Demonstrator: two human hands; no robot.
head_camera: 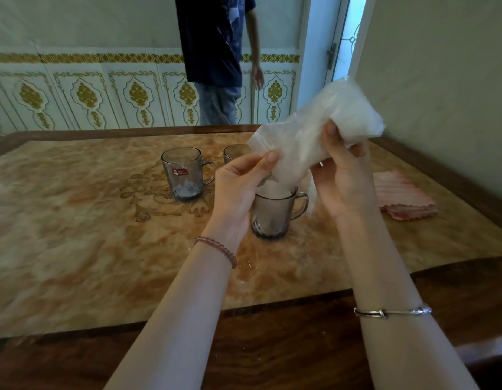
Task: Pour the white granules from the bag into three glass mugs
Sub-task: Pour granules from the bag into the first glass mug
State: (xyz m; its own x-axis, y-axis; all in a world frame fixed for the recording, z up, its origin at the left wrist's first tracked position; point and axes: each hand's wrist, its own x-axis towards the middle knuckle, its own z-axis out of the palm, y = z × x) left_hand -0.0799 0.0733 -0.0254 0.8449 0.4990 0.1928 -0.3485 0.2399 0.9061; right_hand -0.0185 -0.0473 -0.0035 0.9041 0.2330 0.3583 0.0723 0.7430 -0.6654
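A clear plastic bag of white granules (323, 128) is tilted mouth-down over the nearest smoky glass mug (275, 213). My left hand (240, 184) pinches the bag's lower edge beside the mug's rim. My right hand (344, 175) grips the bag's upper body from below. The bag's mouth sits at the mug's rim, and white granules show there. A second mug (182, 173) with a red sticker stands to the left with white granules in its bottom. A third mug (235, 153) stands behind, mostly hidden by the bag and my left hand.
The mugs stand on a marble-patterned table (75, 235) with a dark wooden border. A folded pink striped cloth (401, 197) lies at the right. A few spilled grains lie near the front mug. A person (216, 60) stands behind the table by an open door.
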